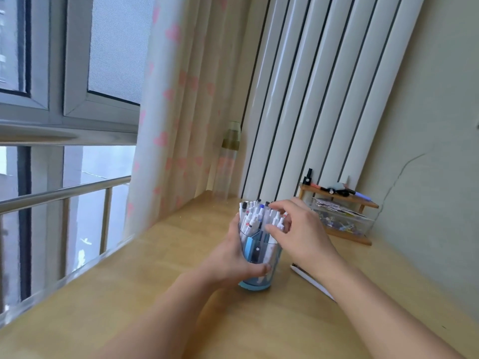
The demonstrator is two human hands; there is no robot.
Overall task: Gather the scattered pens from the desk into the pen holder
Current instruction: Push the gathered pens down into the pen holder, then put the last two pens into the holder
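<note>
- Head view: pen holder [259, 265], a clear blue cup, stands on the worktop [155, 294], packed with pens [255, 216] standing upright.
- Left hand [233, 257] wraps the holder's wall, fingers curled round it, thumb across the front near the base.
- Right hand [300, 229] is over the pen tops, fingers bent and touching them; can't tell whether they pinch one pen.
- Risk: holder is crammed. Pushing another pen in could lever neighbours out or tip the cup if the left grip loosens.
- One white pen-like item [311, 281] lies on the worktop under the right forearm, easy to knock off or overlook.
- Wooden shelf [339, 200] stands just beyond; a wide hand swing could clip it.
</note>
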